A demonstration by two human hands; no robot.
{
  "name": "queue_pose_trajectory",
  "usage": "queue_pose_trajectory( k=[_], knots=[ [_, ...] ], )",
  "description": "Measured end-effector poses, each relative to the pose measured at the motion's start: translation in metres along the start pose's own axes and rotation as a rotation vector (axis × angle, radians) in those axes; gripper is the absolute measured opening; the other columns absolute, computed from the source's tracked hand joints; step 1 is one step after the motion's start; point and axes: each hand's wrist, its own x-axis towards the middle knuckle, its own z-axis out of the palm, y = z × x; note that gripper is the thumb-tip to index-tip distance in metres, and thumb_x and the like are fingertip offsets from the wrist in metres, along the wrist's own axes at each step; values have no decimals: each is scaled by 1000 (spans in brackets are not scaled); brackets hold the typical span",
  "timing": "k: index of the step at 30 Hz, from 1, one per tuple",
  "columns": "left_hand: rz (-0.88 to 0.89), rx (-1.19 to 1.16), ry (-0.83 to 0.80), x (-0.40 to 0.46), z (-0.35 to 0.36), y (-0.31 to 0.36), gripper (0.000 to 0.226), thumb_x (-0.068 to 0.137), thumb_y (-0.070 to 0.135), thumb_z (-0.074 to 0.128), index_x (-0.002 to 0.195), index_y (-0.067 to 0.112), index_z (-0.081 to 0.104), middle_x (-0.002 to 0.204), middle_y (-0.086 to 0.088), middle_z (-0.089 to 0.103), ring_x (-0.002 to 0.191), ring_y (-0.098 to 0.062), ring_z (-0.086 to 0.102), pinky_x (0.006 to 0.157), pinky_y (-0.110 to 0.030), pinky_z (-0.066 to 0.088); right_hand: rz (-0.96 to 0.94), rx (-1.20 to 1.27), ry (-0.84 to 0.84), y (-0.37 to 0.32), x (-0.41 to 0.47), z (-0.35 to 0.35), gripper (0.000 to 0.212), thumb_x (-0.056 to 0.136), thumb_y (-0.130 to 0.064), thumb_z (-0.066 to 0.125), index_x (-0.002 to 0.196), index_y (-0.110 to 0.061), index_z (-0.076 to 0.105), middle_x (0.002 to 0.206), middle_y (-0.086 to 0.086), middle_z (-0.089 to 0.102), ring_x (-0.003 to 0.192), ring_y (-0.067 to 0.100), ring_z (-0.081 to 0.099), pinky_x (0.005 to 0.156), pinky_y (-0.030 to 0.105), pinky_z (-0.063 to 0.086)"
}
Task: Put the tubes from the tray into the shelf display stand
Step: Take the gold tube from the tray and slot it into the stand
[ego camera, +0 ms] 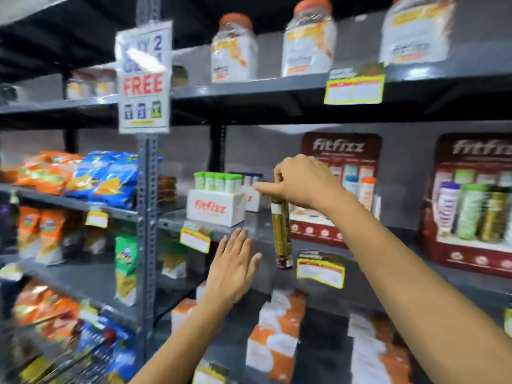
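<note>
My right hand (pixel 302 181) grips the top of a gold-brown tube (pixel 281 234), which hangs upright in front of the middle shelf edge. My left hand (pixel 232 267) is flat and open, fingers apart, just left of the tube's lower end and not touching it. A white tray (pixel 216 207) marked fitfizz stands on the shelf to the left with several green-capped tubes (pixel 219 182) in it. A maroon display stand (pixel 340 162) stands behind my right hand, partly hidden. A second maroon display stand (pixel 471 206) at the right holds upright tubes.
Grey metal shelving (pixel 146 217) fills the view. Orange-lidded jars (pixel 235 51) stand on the top shelf. Snack bags (pixel 105 178) lie on the left shelves. Orange-and-white boxes (pixel 277 336) fill the shelf below. Yellow price tags (pixel 321 270) hang on the shelf edges.
</note>
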Motion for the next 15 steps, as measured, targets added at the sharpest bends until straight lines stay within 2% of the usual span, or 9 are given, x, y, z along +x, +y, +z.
queue_pose_trajectory(
  k=[3, 6, 8, 12, 15],
  knots=[
    [32, -64, 3, 35, 17, 16, 54, 99, 47, 26, 141, 15, 37, 155, -5, 27, 144, -18, 18, 118, -37, 9, 113, -117, 24, 40, 9, -12, 63, 76, -73, 45, 54, -15, 52, 61, 2, 55, 66, 28, 55, 59, 32, 37],
    [47, -121, -16, 61, 33, 24, 54, 99, 46, 26, 140, 13, 38, 154, -7, 29, 144, -18, 17, 119, -38, 10, 229, -221, 116, 71, 19, -17, 55, 74, -67, 48, 70, -14, 60, 85, 11, 68, 82, 33, 62, 65, 35, 38],
    [44, -148, -29, 73, 42, 27, 53, 99, 44, 27, 139, 12, 39, 153, -8, 31, 143, -19, 19, 118, -39, 10, 333, -262, 153, 87, 27, -15, 53, 74, -65, 49, 79, -15, 65, 94, 12, 70, 89, 34, 64, 65, 34, 37],
    [-32, -172, -121, 89, 60, 26, 61, 98, 48, 22, 143, 9, 32, 153, -9, 32, 143, -21, 21, 117, -42, 14, 543, -287, 140, 112, 48, -6, 47, 74, -61, 54, 83, -16, 64, 97, 7, 70, 92, 30, 64, 62, 31, 35],
    [-63, -134, -183, 94, 70, 22, 62, 98, 50, 26, 144, 9, 29, 151, -8, 36, 141, -21, 26, 114, -44, 21, 638, -303, 123, 125, 61, 8, 48, 74, -64, 56, 81, -17, 63, 95, 4, 69, 84, 26, 63, 60, 30, 38]
  ],
)
